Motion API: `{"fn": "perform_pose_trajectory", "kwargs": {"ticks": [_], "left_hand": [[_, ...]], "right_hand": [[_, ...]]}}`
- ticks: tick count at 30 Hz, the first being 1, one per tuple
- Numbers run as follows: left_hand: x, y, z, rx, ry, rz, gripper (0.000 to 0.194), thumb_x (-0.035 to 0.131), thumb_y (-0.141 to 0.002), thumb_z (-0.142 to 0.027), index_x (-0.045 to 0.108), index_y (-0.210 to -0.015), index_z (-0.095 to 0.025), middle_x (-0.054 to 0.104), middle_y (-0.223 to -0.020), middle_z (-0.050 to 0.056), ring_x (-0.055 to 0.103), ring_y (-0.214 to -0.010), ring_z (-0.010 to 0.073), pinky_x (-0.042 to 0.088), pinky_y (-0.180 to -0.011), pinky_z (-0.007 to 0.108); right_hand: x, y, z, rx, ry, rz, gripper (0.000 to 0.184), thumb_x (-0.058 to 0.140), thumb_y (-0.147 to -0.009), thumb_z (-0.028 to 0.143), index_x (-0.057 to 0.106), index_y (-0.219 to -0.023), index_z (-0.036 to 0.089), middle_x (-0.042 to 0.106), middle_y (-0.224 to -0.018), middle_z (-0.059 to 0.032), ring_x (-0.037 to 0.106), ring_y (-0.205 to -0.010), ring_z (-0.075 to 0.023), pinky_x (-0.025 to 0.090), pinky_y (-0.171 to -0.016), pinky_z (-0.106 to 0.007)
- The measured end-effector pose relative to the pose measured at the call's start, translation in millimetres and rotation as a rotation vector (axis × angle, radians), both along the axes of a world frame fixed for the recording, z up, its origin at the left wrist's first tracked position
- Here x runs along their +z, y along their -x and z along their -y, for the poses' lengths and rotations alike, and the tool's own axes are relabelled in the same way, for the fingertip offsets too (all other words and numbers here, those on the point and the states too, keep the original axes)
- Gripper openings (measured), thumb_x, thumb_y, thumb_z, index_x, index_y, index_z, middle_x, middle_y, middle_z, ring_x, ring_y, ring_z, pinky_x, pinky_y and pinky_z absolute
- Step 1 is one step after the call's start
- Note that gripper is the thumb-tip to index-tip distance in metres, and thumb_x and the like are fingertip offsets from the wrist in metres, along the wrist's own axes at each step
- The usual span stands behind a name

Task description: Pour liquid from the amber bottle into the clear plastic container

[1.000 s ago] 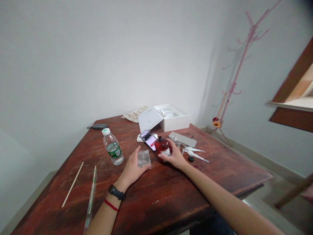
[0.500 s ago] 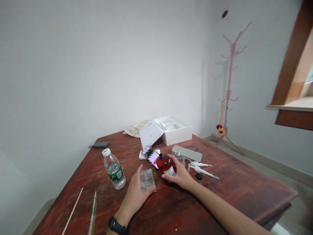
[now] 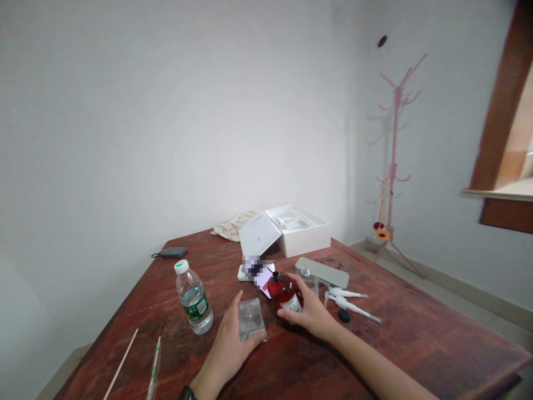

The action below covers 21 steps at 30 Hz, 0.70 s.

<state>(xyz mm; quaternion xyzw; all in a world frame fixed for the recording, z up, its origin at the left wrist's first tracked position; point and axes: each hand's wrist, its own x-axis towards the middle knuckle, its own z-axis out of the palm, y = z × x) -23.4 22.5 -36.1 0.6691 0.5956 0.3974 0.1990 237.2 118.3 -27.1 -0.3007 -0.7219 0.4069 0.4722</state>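
Note:
My left hand curves around a clear, square-sided container, thumb along its near edge and fingers at its left side. My right hand grips a dark red, see-through bottle with a white label; its neck is uncapped and it stands nearly upright. A small gap separates the two vessels. Behind my right hand is another clear bottle, partly hidden. To the left of my left hand stands a water bottle with a green label and white cap.
Two white pump heads and a black cap lie at the right. Farther back are a grey case, a phone, an open white box, a cloth and a dark power bank. Two thin sticks lie front left.
The whole scene sits slightly lower in view, as the camera has tilted up. Both hands keep their holds, and the two vessels stay about as far apart as before.

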Motion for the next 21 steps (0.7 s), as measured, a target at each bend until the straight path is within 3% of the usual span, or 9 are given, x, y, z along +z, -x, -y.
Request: {"fn": "perform_pose_trajectory", "kwargs": {"ticks": [3, 10, 21], "left_hand": [[2.7, -2.3, 0.1, 0.007, 0.012, 0.012, 0.104, 0.086, -0.082, -0.028, 0.031, -0.169, -0.014, 0.049, -0.165, 0.024, 0.05, -0.15, 0.0396, 0.031, -0.129, 0.058], [-7.6, -1.3, -8.5, 0.047, 0.027, -0.005, 0.109, 0.088, -0.077, -0.025, 0.032, -0.17, -0.016, 0.051, -0.163, 0.023, 0.051, -0.149, 0.0402, 0.031, -0.129, 0.058], [5.5, -2.1, 2.3, -0.026, -0.018, 0.05, 0.117, 0.089, -0.066, -0.013, 0.036, -0.17, -0.02, 0.054, -0.161, 0.024, 0.05, -0.15, 0.045, 0.031, -0.129, 0.065]], "right_hand": [[0.4, -0.2, -0.4, 0.007, 0.005, 0.01, 0.087, 0.09, -0.076, 0.043, 0.048, -0.148, 0.021, 0.069, -0.146, -0.0189, 0.067, -0.135, -0.0391, 0.044, -0.122, -0.057], [2.8, -1.8, -0.4, -0.009, -0.002, 0.032, 0.083, 0.088, -0.077, 0.043, 0.05, -0.147, 0.02, 0.069, -0.146, -0.0194, 0.067, -0.136, -0.0395, 0.046, -0.121, -0.056], [0.0, -3.6, -3.6, 0.004, 0.031, 0.032, 0.086, 0.088, -0.078, 0.042, 0.046, -0.15, 0.021, 0.068, -0.149, -0.0197, 0.065, -0.139, -0.0403, 0.043, -0.124, -0.058]]}}
